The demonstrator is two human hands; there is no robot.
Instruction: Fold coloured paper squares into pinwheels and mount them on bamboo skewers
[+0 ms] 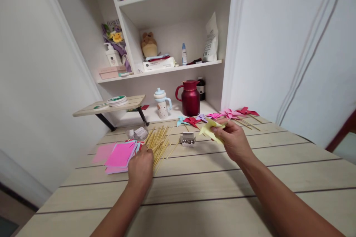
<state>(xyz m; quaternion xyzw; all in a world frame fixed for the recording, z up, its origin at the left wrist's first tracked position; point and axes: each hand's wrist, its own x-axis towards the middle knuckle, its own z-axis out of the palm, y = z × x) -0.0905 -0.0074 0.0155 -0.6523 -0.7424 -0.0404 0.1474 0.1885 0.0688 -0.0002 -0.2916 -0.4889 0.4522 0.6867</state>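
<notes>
My right hand [232, 137] pinches a yellow folded-paper pinwheel [210, 129] between thumb and fingers, raised over the table. At the near left edge of a loose pile of thin wooden sticks [160, 140] is my left hand [141, 164], its fingers curled around stick ends; the fingertips are partly hidden. Left of that hand lies a stack of coloured paper squares [120, 155], bright pink on top. Between the two hands sits a small open box [188, 139] of metal pins or fasteners, too small to make out exactly.
Behind my right hand, several paper pinwheels on sticks [229, 114] lie in a row. A red thermos jug [190, 98] and a light cup [161, 105] stand at the back. A small raised stand [133, 100] is at left. Clear plastic packaging [139, 133] lies behind the paper.
</notes>
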